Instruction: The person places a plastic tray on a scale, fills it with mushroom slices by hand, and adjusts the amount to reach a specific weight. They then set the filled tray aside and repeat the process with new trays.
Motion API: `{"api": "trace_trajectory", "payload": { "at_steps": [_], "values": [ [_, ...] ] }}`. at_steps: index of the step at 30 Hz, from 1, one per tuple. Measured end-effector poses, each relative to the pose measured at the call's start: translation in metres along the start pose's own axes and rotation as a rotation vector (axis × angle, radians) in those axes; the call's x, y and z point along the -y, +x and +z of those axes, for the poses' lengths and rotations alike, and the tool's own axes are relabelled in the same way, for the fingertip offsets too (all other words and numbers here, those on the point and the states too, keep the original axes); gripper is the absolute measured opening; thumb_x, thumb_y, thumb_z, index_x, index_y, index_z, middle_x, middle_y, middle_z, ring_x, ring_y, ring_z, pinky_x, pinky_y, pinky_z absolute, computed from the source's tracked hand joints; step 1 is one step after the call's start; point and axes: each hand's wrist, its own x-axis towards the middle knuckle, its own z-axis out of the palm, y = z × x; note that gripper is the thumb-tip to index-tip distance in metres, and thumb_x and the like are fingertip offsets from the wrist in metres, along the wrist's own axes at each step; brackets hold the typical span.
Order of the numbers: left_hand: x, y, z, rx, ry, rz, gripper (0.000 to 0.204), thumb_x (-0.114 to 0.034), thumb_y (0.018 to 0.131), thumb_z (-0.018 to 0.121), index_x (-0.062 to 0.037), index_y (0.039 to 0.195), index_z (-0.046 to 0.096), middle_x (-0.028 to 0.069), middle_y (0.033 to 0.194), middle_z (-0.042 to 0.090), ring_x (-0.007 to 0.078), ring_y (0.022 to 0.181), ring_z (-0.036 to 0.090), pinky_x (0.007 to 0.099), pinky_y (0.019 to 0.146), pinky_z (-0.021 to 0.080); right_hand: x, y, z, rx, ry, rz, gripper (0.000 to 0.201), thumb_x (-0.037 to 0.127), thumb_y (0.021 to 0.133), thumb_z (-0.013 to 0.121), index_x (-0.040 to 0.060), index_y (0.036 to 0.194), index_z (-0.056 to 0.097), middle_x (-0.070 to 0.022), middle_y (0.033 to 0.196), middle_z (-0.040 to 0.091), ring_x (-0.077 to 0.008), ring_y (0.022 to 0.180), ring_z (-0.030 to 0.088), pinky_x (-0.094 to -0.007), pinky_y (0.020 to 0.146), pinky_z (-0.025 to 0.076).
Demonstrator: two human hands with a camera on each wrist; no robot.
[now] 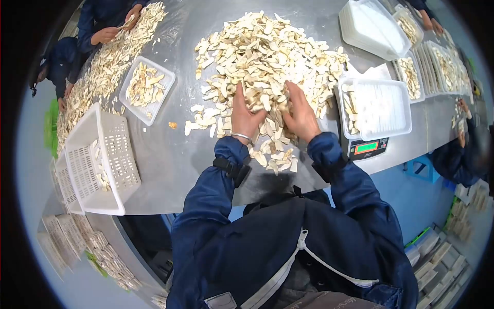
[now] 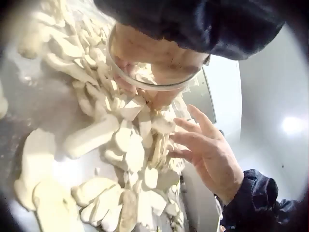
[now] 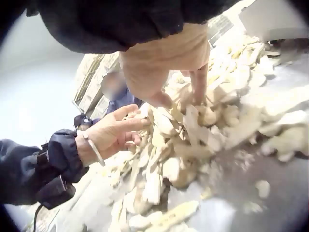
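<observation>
A big heap of pale, dried-looking mushroom slices (image 1: pixel 262 51) covers the middle of the metal table. My left hand (image 1: pixel 246 117) reaches into its near side, a bracelet at the wrist. Facing it, my right hand (image 1: pixel 301 114) dips into the same heap, palm turned inward. Loose slices lie between both hands, some blurred. In the left wrist view the fingers of the right hand (image 2: pixel 210 157) are spread and lightly bent against the slices. The right wrist view shows the left hand (image 3: pixel 113 137) with relaxed fingers at the heap; some fingertips are hidden among slices.
At right a clear plastic tray (image 1: pixel 383 110) sits on a digital scale (image 1: pixel 368 148), below stacked trays (image 1: pixel 373 28). On the left are a small tray of slices (image 1: pixel 163 85) and a white slotted basket (image 1: pixel 121 154). Other people work at the table's far left and right.
</observation>
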Motion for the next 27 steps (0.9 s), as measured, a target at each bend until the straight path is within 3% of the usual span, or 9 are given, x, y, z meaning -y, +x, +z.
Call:
{"api": "trace_trajectory", "payload": {
  "at_steps": [1, 2, 4, 5, 6, 11, 18, 25, 27],
  "values": [
    [-0.005, 0.007, -0.002, 0.021, -0.203, -0.135, 0.112, -0.018, 0.061, 0.085, -0.0077, 0.148, 0.016, 0.0223, 0.137, 0.038, 0.0271, 0.083, 0.057, 0.0345, 0.074, 0.052, 0.005, 0.013, -0.004, 0.013, 0.179, 0.065, 0.074, -0.001, 0.075, 0.056, 0.0042, 0.144, 0.028, -0.0267, 0.139, 0.036, -0.0383, 0.114, 0.050, -0.0411, 0.094, 0.045],
    [-0.011, 0.011, -0.005, -0.041, -0.227, -0.145, 0.106, -0.014, 0.065, 0.083, -0.0071, 0.148, 0.017, 0.0163, 0.131, 0.046, 0.0127, 0.085, 0.054, 0.0244, 0.062, 0.051, 0.010, 0.023, -0.010, 0.025, 0.358, 0.130, 0.074, -0.001, 0.076, 0.057, 0.0043, 0.144, 0.027, -0.0263, 0.139, 0.036, -0.0378, 0.115, 0.050, -0.0415, 0.095, 0.045],
    [-0.019, 0.011, -0.029, -0.031, 0.091, -0.022, 0.109, -0.017, 0.062, 0.086, -0.0053, 0.147, 0.019, 0.0174, 0.130, 0.045, 0.0167, 0.088, 0.054, 0.0279, 0.068, 0.051, 0.007, 0.028, -0.020, 0.026, 0.198, 0.148, 0.078, 0.009, 0.077, 0.062, 0.0068, 0.145, 0.024, -0.0293, 0.138, 0.035, -0.0410, 0.120, 0.045, -0.0438, 0.097, 0.043],
    [-0.020, 0.011, -0.045, 0.047, 0.246, 0.042, 0.114, -0.027, 0.057, 0.087, -0.0020, 0.146, 0.019, 0.0230, 0.134, 0.039, 0.0320, 0.108, 0.049, 0.0396, 0.092, 0.044, -0.002, 0.025, -0.026, 0.032, -0.002, 0.129, 0.080, 0.011, 0.077, 0.063, 0.0075, 0.146, 0.023, -0.0301, 0.139, 0.034, -0.0422, 0.121, 0.044, -0.0442, 0.098, 0.042],
    [-0.011, 0.010, -0.055, 0.073, 0.494, 0.179, 0.120, -0.033, 0.053, 0.089, -0.0007, 0.145, 0.019, 0.0237, 0.135, 0.038, 0.0384, 0.121, 0.039, 0.0428, 0.099, 0.038, -0.006, 0.021, -0.032, 0.037, -0.201, 0.112, 0.082, 0.014, 0.076, 0.064, 0.0082, 0.146, 0.022, -0.0310, 0.139, 0.032, -0.0433, 0.122, 0.042, -0.0447, 0.099, 0.042],
    [0.006, 0.043, -0.073, 0.299, 0.914, -0.024, 0.126, -0.037, 0.049, 0.089, -0.0090, 0.148, 0.016, 0.0231, 0.141, 0.032, 0.0423, 0.123, 0.037, 0.0474, 0.096, 0.043, -0.006, 0.006, -0.018, 0.277, -0.451, 0.238, 0.097, 0.029, 0.068, 0.071, 0.0115, 0.148, 0.018, -0.0300, 0.143, 0.027, -0.0454, 0.130, 0.031, -0.0484, 0.102, 0.037],
    [0.018, 0.068, -0.038, 0.450, 0.483, 0.178, 0.125, -0.026, 0.050, 0.086, -0.0164, 0.149, 0.010, 0.0251, 0.132, 0.038, 0.0438, 0.120, 0.040, 0.0458, 0.098, 0.043, -0.006, 0.032, 0.002, 0.177, -0.273, 0.134, 0.092, 0.021, 0.067, 0.068, 0.0118, 0.147, 0.022, -0.0273, 0.144, 0.029, -0.0440, 0.127, 0.035, -0.0454, 0.102, 0.037],
    [0.016, 0.049, -0.019, 0.408, -0.021, 0.175, 0.102, -0.013, 0.060, 0.080, -0.0079, 0.145, 0.025, 0.0183, 0.128, 0.045, 0.0299, 0.118, 0.048, 0.0367, 0.100, 0.041, 0.001, 0.032, 0.022, 0.018, 0.110, 0.041, 0.078, 0.005, 0.067, 0.060, 0.0084, 0.141, 0.035, -0.0239, 0.139, 0.037, -0.0409, 0.124, 0.041, -0.0426, 0.104, 0.037],
    [0.017, 0.042, -0.017, 0.457, -0.303, 0.001, 0.101, -0.010, 0.062, 0.080, -0.0068, 0.145, 0.024, 0.0165, 0.128, 0.048, 0.0258, 0.116, 0.051, 0.0339, 0.096, 0.044, 0.002, 0.034, 0.023, 0.028, 0.223, 0.040, 0.077, 0.005, 0.067, 0.061, 0.0078, 0.140, 0.037, -0.0228, 0.137, 0.040, -0.0394, 0.123, 0.042, -0.0411, 0.103, 0.037]
  ]
}}
